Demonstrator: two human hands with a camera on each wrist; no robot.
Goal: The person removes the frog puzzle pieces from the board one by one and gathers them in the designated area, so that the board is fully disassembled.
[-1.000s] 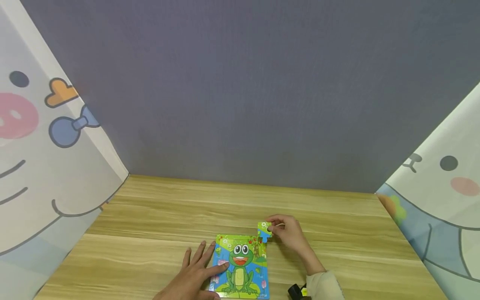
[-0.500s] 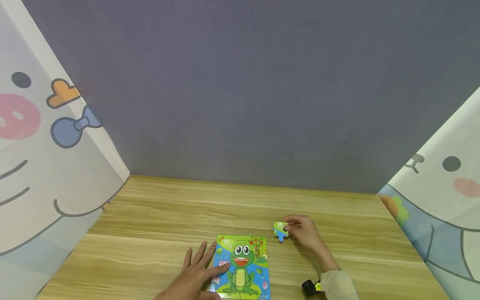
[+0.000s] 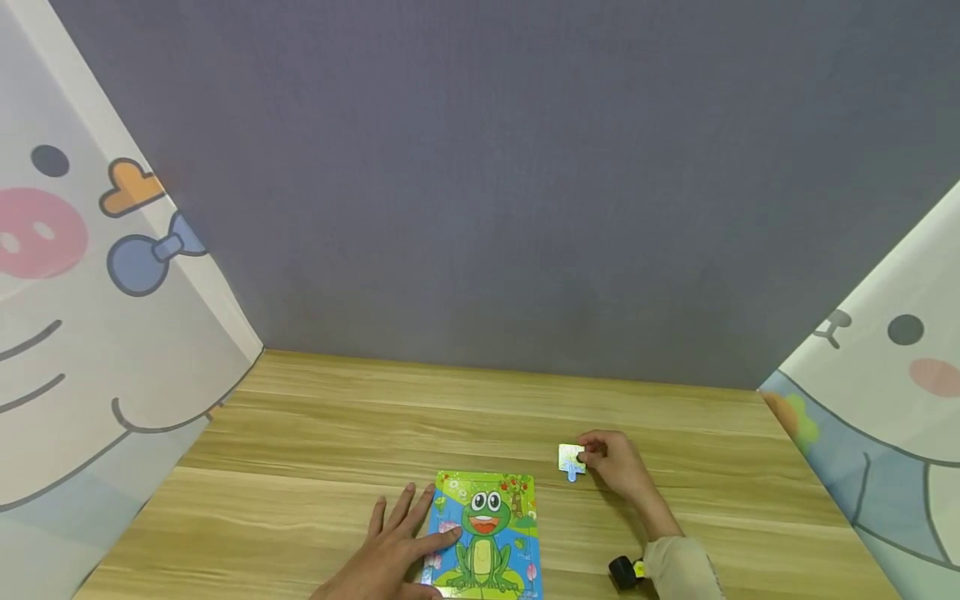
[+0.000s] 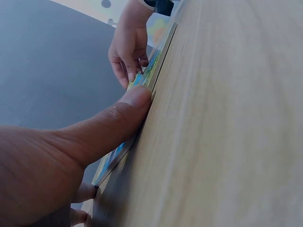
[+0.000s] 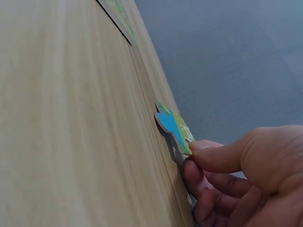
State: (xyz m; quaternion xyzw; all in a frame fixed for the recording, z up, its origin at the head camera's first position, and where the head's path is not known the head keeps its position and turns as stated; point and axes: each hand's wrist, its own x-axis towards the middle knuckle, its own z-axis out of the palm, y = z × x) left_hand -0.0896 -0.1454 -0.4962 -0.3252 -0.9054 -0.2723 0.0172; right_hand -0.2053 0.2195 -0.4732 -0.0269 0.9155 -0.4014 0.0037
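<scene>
A frog jigsaw board point(image 3: 487, 533) lies flat near the front edge of the wooden table point(image 3: 337, 433); its edge shows in the left wrist view point(image 4: 156, 71). My left hand point(image 3: 393, 546) rests flat on the board's left side, fingers straight, thumb point(image 4: 118, 120) against the board's edge. My right hand point(image 3: 618, 467) pinches a small blue and green puzzle piece point(image 3: 572, 460) just right of the board's far corner. In the right wrist view the piece point(image 5: 173, 130) is tilted just off the table, held between thumb and fingers point(image 5: 208, 156).
A grey wall point(image 3: 487, 183) closes the back of the table. Cartoon-printed panels stand at the left point(image 3: 90, 317) and right point(image 3: 885, 392). A black wrist-worn device point(image 3: 624, 572) sits by my right sleeve. Bare wood stretches behind and to both sides of the board.
My right hand lifted the piece from the board's upper right corner and carried it to the right, down toward the table. The left hand stayed on the board.
</scene>
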